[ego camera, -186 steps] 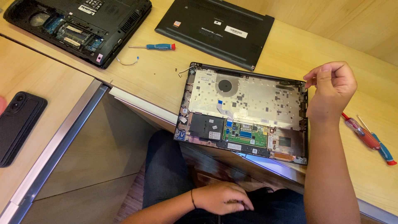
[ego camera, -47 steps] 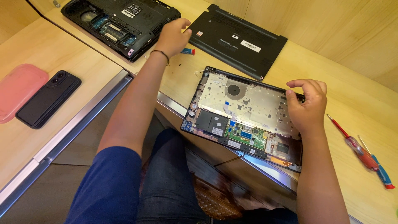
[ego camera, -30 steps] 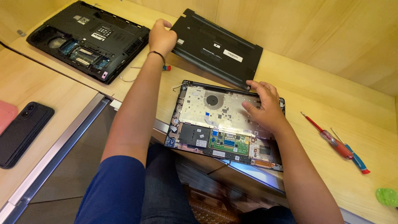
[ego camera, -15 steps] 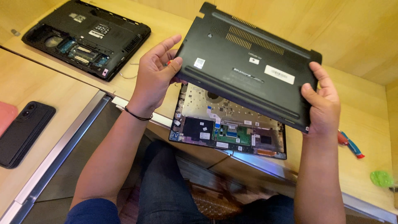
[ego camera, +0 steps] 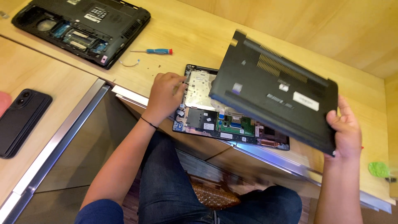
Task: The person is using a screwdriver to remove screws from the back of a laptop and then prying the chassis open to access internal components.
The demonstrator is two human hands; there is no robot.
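Here the right hand (ego camera: 346,135) fingers clasp the black bottom cover (ego camera: 273,89), white rectangular label uppermost, while left hand (ego camera: 165,97) fingers curl on the open laptop (ego camera: 207,120).

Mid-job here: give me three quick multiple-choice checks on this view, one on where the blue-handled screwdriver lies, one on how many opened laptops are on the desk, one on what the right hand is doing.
1. Where does the blue-handled screwdriver lie?
A. On the desk between the two opened laptops
B. On the phone
C. In the left hand

2. How many opened laptops lie on the desk?
A. One
B. Two
C. Four

3. What is the right hand doing?
A. Resting flat on the desk
B. Gripping a screwdriver
C. Holding the black bottom cover tilted above the near laptop

Answers: 1 A, it lies on bare wood between the far laptop and the near one. 2 B, both show their boards. 3 C, the fingers clasp the cover's corner while the left hand touches the near laptop's edge.
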